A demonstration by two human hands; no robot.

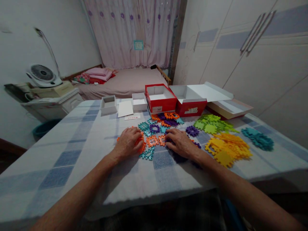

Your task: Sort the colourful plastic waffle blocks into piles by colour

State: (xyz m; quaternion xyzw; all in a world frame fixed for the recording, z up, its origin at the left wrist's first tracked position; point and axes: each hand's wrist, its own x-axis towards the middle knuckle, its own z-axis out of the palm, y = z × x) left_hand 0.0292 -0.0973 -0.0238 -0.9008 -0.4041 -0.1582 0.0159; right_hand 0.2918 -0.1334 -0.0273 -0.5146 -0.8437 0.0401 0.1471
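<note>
My left hand (130, 141) is palm down over several orange interlocking plastic tiles (143, 147), its fingers curled around them and partly hiding them. Purple interlocking tiles (179, 157) lie beneath my right hand (179, 141), whose thumb and fingers are bent round some of them. Between the hands is an orange tile with a window-like grid (152, 141), with another orange tile (162, 140) touching my right fingertips. A teal tile (147, 154) lies flat just below. Beyond my hands, teal tiles (143, 126) and a purple frame-shaped tile (154, 128) are scattered.
Piles of green tiles (211, 124), yellow tiles (228, 149) and dark teal tiles (258, 138) lie to the right. Open red boxes (164, 105), small white boxes (108, 110) and a white card (125, 109) line the far side of the checked tablecloth (79, 154).
</note>
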